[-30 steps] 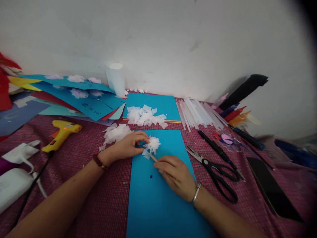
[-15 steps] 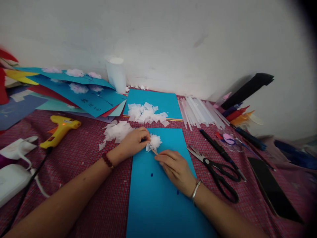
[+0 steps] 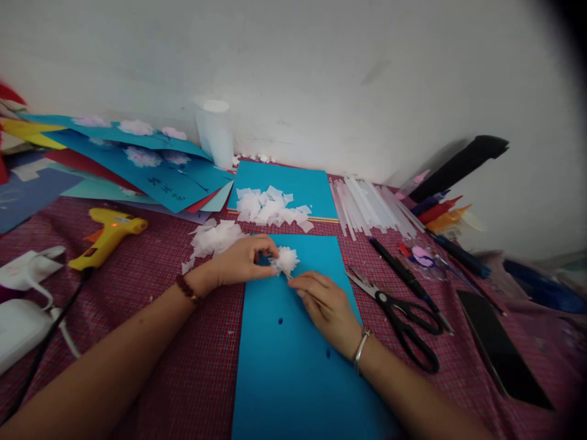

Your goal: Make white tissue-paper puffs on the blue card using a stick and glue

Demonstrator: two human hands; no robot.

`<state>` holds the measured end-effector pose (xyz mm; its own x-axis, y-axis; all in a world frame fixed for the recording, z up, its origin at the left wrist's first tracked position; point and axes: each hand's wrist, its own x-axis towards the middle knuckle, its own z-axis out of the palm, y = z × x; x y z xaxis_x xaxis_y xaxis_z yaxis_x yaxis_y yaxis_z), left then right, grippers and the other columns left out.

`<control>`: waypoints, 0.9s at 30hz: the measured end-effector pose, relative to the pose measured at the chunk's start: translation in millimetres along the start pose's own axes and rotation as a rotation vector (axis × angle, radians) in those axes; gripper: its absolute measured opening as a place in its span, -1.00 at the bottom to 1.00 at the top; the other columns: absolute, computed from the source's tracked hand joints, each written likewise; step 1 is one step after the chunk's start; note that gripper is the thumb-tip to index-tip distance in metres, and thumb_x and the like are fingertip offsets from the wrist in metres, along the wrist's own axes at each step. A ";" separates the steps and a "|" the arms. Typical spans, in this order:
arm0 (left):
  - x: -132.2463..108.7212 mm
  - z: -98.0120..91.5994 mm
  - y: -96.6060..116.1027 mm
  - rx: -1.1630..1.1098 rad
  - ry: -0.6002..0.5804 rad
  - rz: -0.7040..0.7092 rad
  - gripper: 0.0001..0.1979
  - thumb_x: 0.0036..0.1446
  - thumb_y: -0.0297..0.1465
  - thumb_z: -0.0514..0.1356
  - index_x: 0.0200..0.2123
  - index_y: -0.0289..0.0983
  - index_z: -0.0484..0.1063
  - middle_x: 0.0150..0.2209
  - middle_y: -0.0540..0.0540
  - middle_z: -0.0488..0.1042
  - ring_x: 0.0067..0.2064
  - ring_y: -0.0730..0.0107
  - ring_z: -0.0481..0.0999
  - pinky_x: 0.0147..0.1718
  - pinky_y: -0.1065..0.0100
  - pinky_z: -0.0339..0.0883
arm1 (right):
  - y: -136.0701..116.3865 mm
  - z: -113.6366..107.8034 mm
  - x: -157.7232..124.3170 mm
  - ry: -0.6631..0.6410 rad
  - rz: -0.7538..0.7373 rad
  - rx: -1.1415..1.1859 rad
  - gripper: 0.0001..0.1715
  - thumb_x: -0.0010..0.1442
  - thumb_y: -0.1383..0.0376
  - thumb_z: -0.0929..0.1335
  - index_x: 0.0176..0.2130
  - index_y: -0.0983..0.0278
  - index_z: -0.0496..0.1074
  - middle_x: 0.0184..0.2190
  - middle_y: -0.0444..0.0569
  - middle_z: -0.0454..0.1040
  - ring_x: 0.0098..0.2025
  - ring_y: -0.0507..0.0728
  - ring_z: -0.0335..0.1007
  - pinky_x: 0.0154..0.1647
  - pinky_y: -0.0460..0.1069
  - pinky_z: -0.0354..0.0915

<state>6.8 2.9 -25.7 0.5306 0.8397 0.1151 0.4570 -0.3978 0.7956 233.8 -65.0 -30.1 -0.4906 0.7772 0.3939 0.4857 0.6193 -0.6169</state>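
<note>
A blue paper sheet (image 3: 298, 360) lies in front of me on the red checked cloth (image 3: 183, 366). Near its top edge sits a fluffy white tissue tuft (image 3: 285, 260). My left hand (image 3: 243, 261) pinches the tuft from the left, thumb and fingers closed on it. My right hand (image 3: 323, 302) rests on the sheet just below the tuft, fingers closed around a thin wooden stick (image 3: 288, 275) whose tip touches the tuft.
Loose white tissue squares (image 3: 215, 237) lie left of the sheet, more tissue squares (image 3: 270, 208) on a second blue sheet behind. A yellow glue gun (image 3: 107, 235) lies left. Black scissors (image 3: 398, 318), white strips (image 3: 367, 208), markers and a dark phone (image 3: 499, 351) lie right. A white cup (image 3: 214, 131) stands by the wall.
The tuft has been pressed tighter between my hands. My left thumb and fingers have closed on it, and my right hand has moved slightly up toward it. The view shifted a little.
</note>
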 end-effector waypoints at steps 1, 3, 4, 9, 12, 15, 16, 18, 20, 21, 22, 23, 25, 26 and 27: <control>-0.9 -2.1 1.0 -0.015 -0.030 -0.003 -0.75 -0.08 -0.40 0.24 -0.24 -0.22 0.43 -0.21 -0.08 0.49 -0.24 0.34 0.45 -0.31 0.35 0.32 | 0.2 0.0 0.4 0.006 0.018 0.033 -0.74 0.31 0.38 0.23 -0.10 0.18 0.45 -0.19 -0.01 0.51 -0.15 0.10 0.45 -0.15 0.02 0.35; -1.5 -4.6 2.1 -0.024 -0.057 -0.008 -0.70 -0.11 -0.47 0.20 -0.21 -0.21 0.43 -0.18 -0.08 0.49 -0.23 0.34 0.45 -0.32 0.36 0.32 | 0.3 -0.2 1.0 0.017 0.047 0.092 -0.74 0.31 0.38 0.23 -0.11 0.18 0.46 -0.20 -0.01 0.51 -0.16 0.10 0.45 -0.15 0.02 0.36; -1.3 -4.8 2.2 -0.019 -0.056 -0.007 -0.69 -0.12 -0.48 0.19 -0.21 -0.21 0.44 -0.19 -0.08 0.49 -0.24 0.34 0.45 -0.32 0.35 0.32 | 0.4 -0.4 1.2 0.021 0.058 0.113 -0.75 0.31 0.38 0.23 -0.11 0.18 0.46 -0.20 -0.01 0.51 -0.16 0.10 0.45 -0.15 0.02 0.36; 3.1 4.3 -1.8 0.063 0.019 0.031 -0.78 -0.10 -0.47 0.19 -0.29 -0.25 0.43 -0.26 -0.07 0.49 -0.29 0.36 0.44 -0.31 0.34 0.32 | 1.6 -0.7 0.7 0.014 0.073 0.154 -0.75 0.30 0.39 0.24 -0.11 0.18 0.45 -0.19 -0.01 0.50 -0.14 0.11 0.43 -0.12 0.04 0.35; 6.4 11.5 -6.0 0.121 0.077 0.049 -0.88 -0.05 -0.45 0.20 -0.35 -0.26 0.42 -0.33 -0.04 0.46 -0.34 0.40 0.42 -0.33 0.36 0.29 | 1.9 -1.2 -0.3 0.028 0.075 0.167 -0.75 0.29 0.40 0.24 -0.11 0.18 0.45 -0.19 -0.01 0.50 -0.14 0.11 0.43 -0.11 0.04 0.35; 8.5 15.1 -8.6 0.147 0.100 0.055 -0.98 0.01 -0.45 0.17 -0.42 -0.26 0.39 -0.39 -0.01 0.42 -0.38 0.44 0.39 -0.38 0.38 0.26 | 0.2 -2.9 -2.1 0.050 0.079 0.187 -0.76 0.29 0.40 0.25 -0.12 0.20 0.45 -0.22 -0.01 0.50 -0.16 0.10 0.43 -0.13 0.03 0.36; 8.8 15.2 -8.9 0.144 0.099 0.053 -0.99 0.01 -0.46 0.16 -0.43 -0.27 0.39 -0.40 -0.01 0.41 -0.39 0.44 0.39 -0.39 0.39 0.25 | -0.8 -3.7 -2.7 0.062 0.081 0.194 -0.76 0.29 0.40 0.25 -0.13 0.20 0.45 -0.23 -0.01 0.50 -0.17 0.10 0.43 -0.15 0.02 0.36; 8.9 14.3 -9.0 0.134 0.086 0.042 -0.99 0.00 -0.46 0.17 -0.44 -0.27 0.38 -0.40 0.00 0.40 -0.40 0.45 0.39 -0.39 0.39 0.25 | -3.0 -5.1 -3.5 0.087 0.087 0.205 -0.77 0.28 0.41 0.25 -0.14 0.21 0.45 -0.25 -0.02 0.50 -0.20 0.09 0.44 -0.18 0.01 0.37; 8.6 12.4 -8.7 0.116 0.071 0.034 -0.97 -0.02 -0.47 0.18 -0.43 -0.27 0.40 -0.39 -0.01 0.41 -0.38 0.44 0.39 -0.36 0.38 0.27 | -4.8 -5.8 -3.4 0.099 0.085 0.213 -0.77 0.28 0.41 0.25 -0.15 0.22 0.45 -0.26 -0.02 0.49 -0.22 0.08 0.43 -0.20 0.00 0.37; 8.4 11.3 -8.5 0.103 0.060 0.035 -0.94 -0.04 -0.48 0.19 -0.41 -0.27 0.41 -0.37 -0.01 0.41 -0.37 0.43 0.39 -0.34 0.37 0.28 | -5.3 -5.8 -3.1 0.097 0.081 0.217 -0.77 0.28 0.42 0.25 -0.15 0.22 0.45 -0.26 -0.03 0.49 -0.22 0.08 0.43 -0.21 0.00 0.37; 8.2 10.3 -8.3 0.088 0.049 0.037 -0.92 -0.06 -0.48 0.19 -0.40 -0.26 0.42 -0.36 -0.02 0.42 -0.35 0.42 0.40 -0.33 0.37 0.29 | -5.6 -5.6 -2.7 0.091 0.075 0.221 -0.77 0.28 0.42 0.25 -0.15 0.22 0.45 -0.26 -0.03 0.49 -0.22 0.08 0.43 -0.21 -0.01 0.36; 8.1 9.3 -8.0 0.075 0.040 0.041 -0.90 -0.07 -0.49 0.19 -0.39 -0.26 0.42 -0.35 -0.02 0.42 -0.35 0.42 0.40 -0.32 0.36 0.29 | -5.6 -5.1 -2.3 0.084 0.068 0.224 -0.77 0.28 0.43 0.25 -0.15 0.22 0.45 -0.26 -0.03 0.49 -0.21 0.08 0.43 -0.21 -0.01 0.36; 8.2 8.0 -7.3 0.064 0.033 0.047 -0.91 -0.06 -0.48 0.20 -0.39 -0.26 0.43 -0.35 -0.02 0.42 -0.33 0.41 0.41 -0.32 0.36 0.29 | -4.9 -3.6 -1.8 0.069 0.055 0.230 -0.76 0.28 0.43 0.25 -0.14 0.22 0.45 -0.26 -0.03 0.49 -0.20 0.08 0.42 -0.20 -0.01 0.35; 8.5 7.6 -7.0 0.063 0.031 0.052 -0.94 -0.04 -0.46 0.20 -0.40 -0.27 0.43 -0.35 -0.03 0.43 -0.34 0.41 0.41 -0.32 0.36 0.29 | -4.5 -2.8 -1.8 0.063 0.050 0.234 -0.76 0.28 0.43 0.25 -0.13 0.22 0.45 -0.26 -0.03 0.48 -0.20 0.08 0.42 -0.19 -0.01 0.34; 8.8 7.3 -6.7 0.060 0.030 0.060 -0.96 -0.02 -0.45 0.19 -0.42 -0.28 0.42 -0.36 -0.03 0.42 -0.34 0.41 0.41 -0.32 0.36 0.29 | -4.0 -2.0 -1.8 0.059 0.048 0.238 -0.76 0.28 0.43 0.25 -0.13 0.22 0.44 -0.26 -0.03 0.48 -0.19 0.08 0.41 -0.18 -0.01 0.34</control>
<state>13.6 10.3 -34.3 0.5372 0.8241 0.1797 0.4675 -0.4682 0.7498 234.2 -68.6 -27.0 -0.4247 0.8145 0.3952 0.3199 0.5434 -0.7761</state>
